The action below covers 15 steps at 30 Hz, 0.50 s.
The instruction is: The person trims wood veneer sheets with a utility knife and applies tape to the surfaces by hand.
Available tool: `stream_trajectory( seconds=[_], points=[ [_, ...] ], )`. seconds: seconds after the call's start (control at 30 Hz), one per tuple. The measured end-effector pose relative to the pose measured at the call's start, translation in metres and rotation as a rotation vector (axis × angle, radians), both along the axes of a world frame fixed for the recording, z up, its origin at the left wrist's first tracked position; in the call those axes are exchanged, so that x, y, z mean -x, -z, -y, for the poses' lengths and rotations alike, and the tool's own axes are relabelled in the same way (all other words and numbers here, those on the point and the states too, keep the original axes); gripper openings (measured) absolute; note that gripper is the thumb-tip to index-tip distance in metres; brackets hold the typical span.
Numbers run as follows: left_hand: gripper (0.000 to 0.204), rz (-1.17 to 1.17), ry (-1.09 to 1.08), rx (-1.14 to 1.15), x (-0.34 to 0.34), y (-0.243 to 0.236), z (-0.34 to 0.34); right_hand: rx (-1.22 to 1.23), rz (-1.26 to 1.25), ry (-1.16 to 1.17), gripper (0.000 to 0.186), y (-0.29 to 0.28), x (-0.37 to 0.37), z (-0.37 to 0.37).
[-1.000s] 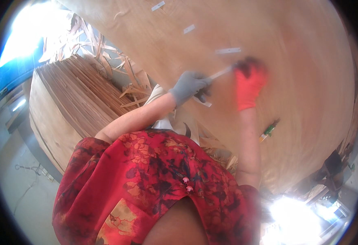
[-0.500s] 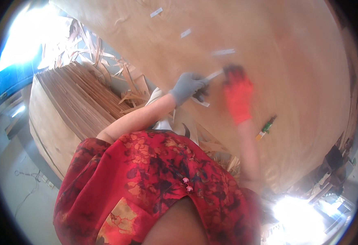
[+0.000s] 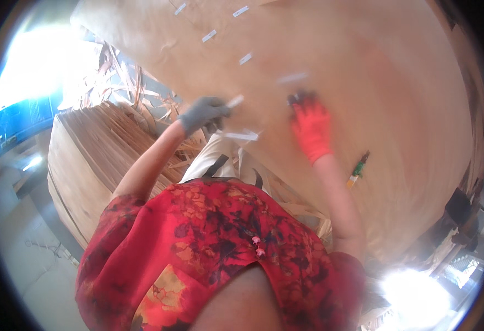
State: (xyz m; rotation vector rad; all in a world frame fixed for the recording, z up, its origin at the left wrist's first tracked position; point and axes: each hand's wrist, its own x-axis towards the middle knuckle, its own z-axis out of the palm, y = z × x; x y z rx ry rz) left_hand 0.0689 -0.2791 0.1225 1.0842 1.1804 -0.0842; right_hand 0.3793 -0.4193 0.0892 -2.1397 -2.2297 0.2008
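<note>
1. I see the person's left hand, in a grey glove, at the near edge of a broad wooden sheet. Its fingers are curled and pressed together, pinching a white strip whose free end pokes out toward the right.
2. A second strip, also white, lies just below that hand, near the sheet's edge; I cannot tell whether the two join.
3. The right hand, in a red glove with dark fingertips, is over the middle of the sheet, well apart from the left. Its fingers look bent, but blur hides them, and I cannot tell whether they pinch anything.
4. Just beyond those fingertips a longer pale strip lies on the sheet, also blurred.
5. Farther off, four short white pieces sit scattered on the wood.
6. To the right of the right forearm rests a slim green and yellow tool.
7. On the left stands a stack of thin wood sheets, with loose shavings behind it.
</note>
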Motion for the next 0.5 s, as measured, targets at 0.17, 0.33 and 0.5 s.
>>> stream_trajectory(
  seconds=[0.17, 0.33, 0.5],
  points=[
    [0.026, 0.014, -0.318, -0.254, 0.056, -0.033, -0.030, 0.051, -0.077, 0.056, 0.057, -0.009, 0.003, 0.001],
    [0.028, -0.047, 0.085, -0.216, -0.018, -0.056, -0.029, -0.336, -0.423, 0.286, 0.058, -0.003, -0.018, 0.015],
    [0.027, 0.217, 0.163, -0.070, -0.116, -0.034, -0.027, -0.399, -0.624, 0.422, 0.055, -0.026, -0.009, 0.024]
  ],
)
